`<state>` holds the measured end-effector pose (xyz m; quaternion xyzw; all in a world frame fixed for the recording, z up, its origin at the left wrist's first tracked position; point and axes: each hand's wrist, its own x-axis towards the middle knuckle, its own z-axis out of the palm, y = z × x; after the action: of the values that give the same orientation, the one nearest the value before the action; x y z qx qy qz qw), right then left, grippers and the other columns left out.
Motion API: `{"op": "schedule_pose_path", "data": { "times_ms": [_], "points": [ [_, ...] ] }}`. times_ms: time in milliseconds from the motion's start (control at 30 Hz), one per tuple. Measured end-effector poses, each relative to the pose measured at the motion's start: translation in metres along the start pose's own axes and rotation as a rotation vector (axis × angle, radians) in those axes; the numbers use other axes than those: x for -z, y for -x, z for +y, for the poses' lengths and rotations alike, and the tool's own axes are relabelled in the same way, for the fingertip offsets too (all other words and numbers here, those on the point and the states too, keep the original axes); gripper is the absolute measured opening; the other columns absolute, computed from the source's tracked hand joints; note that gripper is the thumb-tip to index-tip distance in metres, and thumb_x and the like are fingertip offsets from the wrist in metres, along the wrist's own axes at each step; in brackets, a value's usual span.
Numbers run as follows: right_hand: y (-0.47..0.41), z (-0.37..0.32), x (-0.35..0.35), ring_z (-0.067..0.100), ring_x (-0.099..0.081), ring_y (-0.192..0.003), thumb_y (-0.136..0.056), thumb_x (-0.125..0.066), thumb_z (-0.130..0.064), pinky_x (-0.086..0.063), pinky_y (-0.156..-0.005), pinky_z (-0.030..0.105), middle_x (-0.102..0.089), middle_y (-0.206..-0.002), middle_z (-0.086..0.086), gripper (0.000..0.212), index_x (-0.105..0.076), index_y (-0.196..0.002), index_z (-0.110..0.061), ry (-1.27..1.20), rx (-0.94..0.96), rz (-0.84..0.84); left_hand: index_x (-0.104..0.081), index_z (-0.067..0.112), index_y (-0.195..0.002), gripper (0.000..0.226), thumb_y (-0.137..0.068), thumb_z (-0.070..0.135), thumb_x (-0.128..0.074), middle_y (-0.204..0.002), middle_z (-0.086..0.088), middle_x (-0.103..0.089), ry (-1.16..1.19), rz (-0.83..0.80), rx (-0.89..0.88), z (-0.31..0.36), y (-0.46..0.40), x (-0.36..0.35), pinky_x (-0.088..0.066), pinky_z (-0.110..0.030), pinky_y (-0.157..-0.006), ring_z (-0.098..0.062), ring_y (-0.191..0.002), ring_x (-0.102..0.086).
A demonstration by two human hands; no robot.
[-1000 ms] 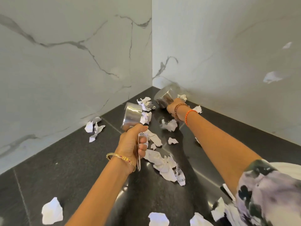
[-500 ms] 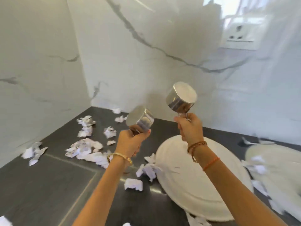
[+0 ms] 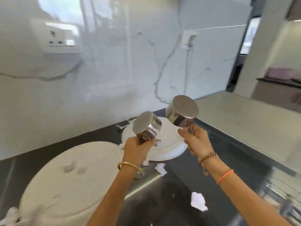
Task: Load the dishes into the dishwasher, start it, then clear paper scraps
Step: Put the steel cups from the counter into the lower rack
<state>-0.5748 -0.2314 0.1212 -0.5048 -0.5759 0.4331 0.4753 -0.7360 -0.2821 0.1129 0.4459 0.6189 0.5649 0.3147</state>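
Both hands are raised above the dark tabletop, each wrapped around the handle of a small steel cup. The left hand grips the handle of the left cup, which is tipped so its flat bottom faces up and to the left. The right hand pinches the thin handle of the right cup, also turned bottom-up and held a little higher and farther back. The two cups are close together but not touching.

Below them, two white plates lie on the tabletop: a large plate near the left, and a second plate farther back, partly hidden behind the hands. Torn paper scraps are scattered on the dark surface, one lying between the forearms and others near the edge of the second plate. A marble wall rises behind the tabletop.
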Motion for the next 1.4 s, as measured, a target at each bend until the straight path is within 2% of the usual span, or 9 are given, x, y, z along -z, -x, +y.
{"op": "schedule_pose_path", "data": {
  "times_ms": [67, 200, 333, 567, 767, 900, 1067, 1200, 1400],
  "points": [
    [-0.001, 0.013, 0.042, 0.001, -0.031, -0.029, -0.086, -0.062, -0.017, -0.023, -0.031, 0.014, -0.041, -0.053, -0.001, 0.027, -0.046, -0.065, -0.016, -0.013, -0.021, 0.086, -0.055, 0.010, -0.059, 0.027, -0.082, 0.018, -0.067, -0.050, -0.002, -0.049, -0.046, -0.102, 0.002, 0.004, 0.005, -0.039, -0.036, -0.022, -0.059, -0.008, -0.049, -0.043],
    [-0.004, 0.035, 0.119, 0.003, -0.025, -0.029, -0.089, -0.059, -0.019, -0.018, -0.031, 0.013, -0.037, -0.051, 0.000, 0.032, -0.039, -0.064, -0.016, -0.063, -0.111, 0.172, -0.053, 0.013, -0.061, 0.028, -0.084, 0.024, -0.065, -0.048, -0.004, -0.054, -0.083, -0.258, 0.005, 0.015, 0.019, -0.115, -0.033, -0.015, -0.036, -0.010, -0.033, -0.044],
    [-0.005, 0.060, 0.208, 0.002, -0.026, -0.028, -0.089, -0.059, -0.013, -0.020, -0.030, 0.014, -0.036, -0.044, -0.003, 0.028, -0.042, -0.067, -0.012, -0.035, -0.085, 0.252, -0.054, 0.013, -0.065, 0.026, -0.085, 0.027, -0.063, -0.046, -0.003, -0.055, -0.052, -0.359, -0.024, 0.029, 0.044, -0.210, -0.034, -0.015, -0.033, -0.012, -0.032, -0.046],
    [0.016, 0.106, 0.375, 0.000, -0.030, -0.029, -0.090, -0.057, -0.016, -0.024, -0.030, 0.014, -0.039, -0.053, 0.001, 0.022, -0.047, -0.071, -0.013, -0.020, -0.175, 0.494, -0.040, 0.025, -0.050, 0.043, -0.074, 0.028, -0.076, -0.045, 0.014, -0.043, -0.224, -0.535, -0.289, 0.041, 0.092, -0.383, -0.034, -0.007, -0.048, -0.004, -0.044, -0.043],
    [0.023, 0.176, 0.476, 0.002, -0.028, -0.031, -0.089, -0.058, -0.015, -0.021, -0.032, 0.011, -0.036, -0.053, 0.001, 0.029, -0.040, -0.066, -0.017, -0.079, -0.334, 0.721, -0.058, 0.011, -0.060, 0.028, -0.072, 0.027, -0.078, -0.054, 0.004, -0.053, -0.324, -0.774, -0.288, 0.016, 0.128, -0.500, -0.032, -0.016, -0.053, -0.011, -0.054, -0.048],
    [0.022, 0.235, 0.518, 0.005, -0.030, -0.034, -0.088, -0.059, -0.019, -0.023, -0.031, 0.013, -0.037, -0.054, 0.001, 0.023, -0.046, -0.070, -0.015, -0.119, -0.500, 0.851, -0.060, 0.016, -0.068, 0.022, -0.071, 0.028, -0.078, -0.064, 0.005, -0.059, -0.369, -0.953, -0.118, -0.017, 0.136, -0.569, -0.032, -0.016, -0.059, -0.014, -0.073, -0.056],
    [0.007, 0.285, 0.568, 0.003, -0.032, -0.027, -0.087, -0.060, -0.014, -0.022, -0.029, 0.011, -0.040, -0.050, -0.001, 0.023, -0.049, -0.068, -0.012, -0.259, -0.749, 0.909, -0.065, 0.006, -0.107, 0.040, -0.073, 0.023, -0.077, -0.104, -0.007, -0.067, -0.422, -1.132, 0.256, -0.057, 0.135, -0.651, -0.039, -0.018, -0.071, -0.019, -0.098, -0.061],
    [-0.007, 0.313, 0.601, 0.002, -0.028, -0.023, -0.089, -0.057, -0.009, -0.020, -0.029, 0.008, -0.040, -0.057, 0.005, 0.025, -0.045, -0.067, -0.009, -0.378, -0.961, 0.852, -0.061, 0.000, -0.079, 0.011, -0.077, 0.006, -0.070, -0.041, -0.002, -0.056, -0.387, -1.025, 0.705, -0.091, 0.128, -0.702, -0.035, -0.018, -0.036, -0.009, -0.033, -0.049],
    [-0.023, 0.395, 0.631, 0.004, -0.026, -0.022, -0.093, -0.054, -0.019, -0.020, -0.029, 0.008, -0.038, -0.055, 0.005, 0.025, -0.044, -0.072, -0.010, -0.506, -1.092, 0.870, -0.051, 0.003, -0.071, 0.015, -0.084, 0.002, -0.058, -0.047, -0.006, -0.049, -0.373, -0.845, 0.975, -0.149, 0.122, -0.766, -0.034, -0.017, -0.036, -0.012, -0.033, -0.045]
  ]
}}
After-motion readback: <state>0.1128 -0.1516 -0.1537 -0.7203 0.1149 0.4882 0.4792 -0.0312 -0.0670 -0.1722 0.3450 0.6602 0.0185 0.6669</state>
